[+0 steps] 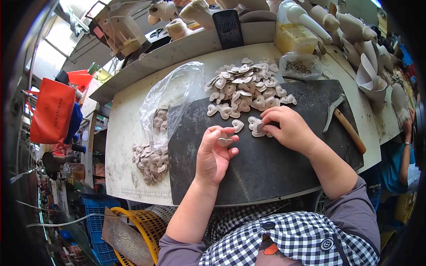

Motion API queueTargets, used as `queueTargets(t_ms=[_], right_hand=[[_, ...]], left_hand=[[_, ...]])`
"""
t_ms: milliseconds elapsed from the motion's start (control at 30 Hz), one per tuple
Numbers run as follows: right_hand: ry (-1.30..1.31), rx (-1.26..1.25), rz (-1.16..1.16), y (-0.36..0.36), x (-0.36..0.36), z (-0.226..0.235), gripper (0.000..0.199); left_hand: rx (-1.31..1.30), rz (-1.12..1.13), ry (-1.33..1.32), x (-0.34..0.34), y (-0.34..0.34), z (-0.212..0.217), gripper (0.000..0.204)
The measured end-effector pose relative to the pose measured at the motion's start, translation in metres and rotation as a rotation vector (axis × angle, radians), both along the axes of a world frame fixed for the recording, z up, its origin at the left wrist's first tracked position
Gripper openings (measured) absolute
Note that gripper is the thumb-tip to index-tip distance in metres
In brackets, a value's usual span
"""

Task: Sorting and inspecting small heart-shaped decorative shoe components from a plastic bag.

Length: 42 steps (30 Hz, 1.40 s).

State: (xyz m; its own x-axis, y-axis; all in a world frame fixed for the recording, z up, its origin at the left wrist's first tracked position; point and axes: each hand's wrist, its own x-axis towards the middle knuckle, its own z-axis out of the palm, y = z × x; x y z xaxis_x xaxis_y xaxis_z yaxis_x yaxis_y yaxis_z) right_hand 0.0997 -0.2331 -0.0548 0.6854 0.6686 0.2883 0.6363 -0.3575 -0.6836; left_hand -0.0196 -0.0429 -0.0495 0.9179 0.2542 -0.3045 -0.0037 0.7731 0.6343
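Pairing heart pieces on dark mat [266,168].
Left hand [213,155] pinches one heart piece [225,141]; right hand [288,128], fingers curled, picks another from pile [244,88] at 12 o'clock; next likely joining them.

Left hand [214,155] pinches heart piece [225,141]; right hand [286,128] seemingly grips another.

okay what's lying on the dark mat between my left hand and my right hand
One loose heart-shaped piece lies on the dark mat between the left hand and right hand, seen in the head view.
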Motion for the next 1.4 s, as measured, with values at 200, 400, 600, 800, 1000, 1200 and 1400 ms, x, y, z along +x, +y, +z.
queueTargets(t_ms=[200,400,600,800,1000,1200,1400], right_hand=[[-0.158,0.008,-0.063,0.002,-0.016,-0.002,0.010],[0.270,0.295,0.015,0.000,-0.029,0.007,0.019],[-0.318,-0.119,-0.084,-0.010,-0.018,-0.008,0.030],[0.319,-0.127,-0.098,0.008,-0.023,0.008,0.024],[0.361,-0.097,-0.084,0.006,-0.024,0.004,0.023],[0.365,0.134,0.000,0.019,-0.024,0.003,0.022],[-0.288,-0.169,-0.046,0.040,-0.007,-0.003,0.031]], left_hand=[[0.856,-0.176,0.037,0.014,-0.013,-0.013,0.039],[1.041,-0.118,-0.199,0.018,-0.014,-0.033,0.024],[0.223,-0.042,-0.217,0.005,0.002,-0.021,0.008],[0.294,-0.121,-0.017,0.010,0.003,-0.019,0.018],[1.352,-0.031,-0.112,0.006,-0.007,-0.029,0.032],[0.885,-0.119,-0.066,0.005,0.001,-0.022,0.021],[0.283,0.198,-0.167,0.003,0.019,-0.020,0.019]])
